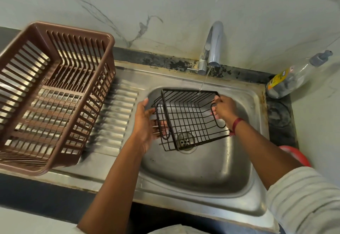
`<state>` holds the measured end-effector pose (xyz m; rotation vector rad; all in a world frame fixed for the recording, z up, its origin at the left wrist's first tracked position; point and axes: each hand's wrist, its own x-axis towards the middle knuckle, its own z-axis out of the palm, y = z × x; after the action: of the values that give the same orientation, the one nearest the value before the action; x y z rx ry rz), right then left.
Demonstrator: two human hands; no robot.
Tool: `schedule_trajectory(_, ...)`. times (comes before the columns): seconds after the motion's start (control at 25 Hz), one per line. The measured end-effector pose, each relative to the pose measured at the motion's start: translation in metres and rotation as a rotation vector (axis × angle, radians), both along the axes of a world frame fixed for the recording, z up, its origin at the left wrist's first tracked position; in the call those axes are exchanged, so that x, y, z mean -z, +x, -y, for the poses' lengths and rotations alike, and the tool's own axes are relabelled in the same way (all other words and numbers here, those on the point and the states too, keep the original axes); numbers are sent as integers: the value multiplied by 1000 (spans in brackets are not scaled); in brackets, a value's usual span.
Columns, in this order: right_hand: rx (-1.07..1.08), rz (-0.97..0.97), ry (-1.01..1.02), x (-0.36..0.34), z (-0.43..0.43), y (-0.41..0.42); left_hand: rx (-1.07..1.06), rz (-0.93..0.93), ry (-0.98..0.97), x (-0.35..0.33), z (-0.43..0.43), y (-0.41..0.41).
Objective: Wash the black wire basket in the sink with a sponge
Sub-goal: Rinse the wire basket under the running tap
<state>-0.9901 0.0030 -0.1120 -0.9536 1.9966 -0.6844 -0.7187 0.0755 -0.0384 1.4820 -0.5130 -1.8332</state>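
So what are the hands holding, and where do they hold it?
The black wire basket. The right hand grips the wire handle loop on its right side; the left hand props its left end with straight fingers.

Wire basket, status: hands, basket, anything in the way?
Left hand open, flat against left end of black wire basket; right hand grips its right rim. Basket tilted over sink, tap water hitting its far edge. No sponge in view; nothing blocking.

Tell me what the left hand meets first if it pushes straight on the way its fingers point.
The black wire basket; the left hand seems already against its side wires.
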Motion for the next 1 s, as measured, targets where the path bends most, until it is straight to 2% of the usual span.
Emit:
schedule_trajectory(0.16, -176, -56, -53, -15, 5, 8, 85, 49, 39, 8, 22, 2)
schedule_trajectory(0.36, -437, -270, -84, -35, 19, 15, 576, 161, 47, 3, 47, -3)
schedule_trajectory(0.44, -509, -286, -101, -39, 25, 21, 676, 221, 18, -1, 47, -16)
schedule_trajectory(0.56, -601, -371, -152, -48, 32, 34, 656, 199, 94, 3, 44, -33)
schedule_trajectory(0.72, -572, -610, -543, -61, 30, 52, 499, 162, 129, 22, 28, -44)
schedule_trajectory(0.76, -601, -597, -548, -60, 29, 54, 460, 138, 136, 27, 22, -46)
schedule_trajectory(0.84, -707, -526, -329, -53, 31, 53, 397, 98, 141, 33, 14, -50)
schedule_trajectory(0.92, -795, -579, -64, -42, 32, 50, 379, 45, 147, 30, 6, -54)
schedule_trajectory(1.0, -805, -609, -68, -38, 30, 51, 372, 3, 159, 24, -1, -60)
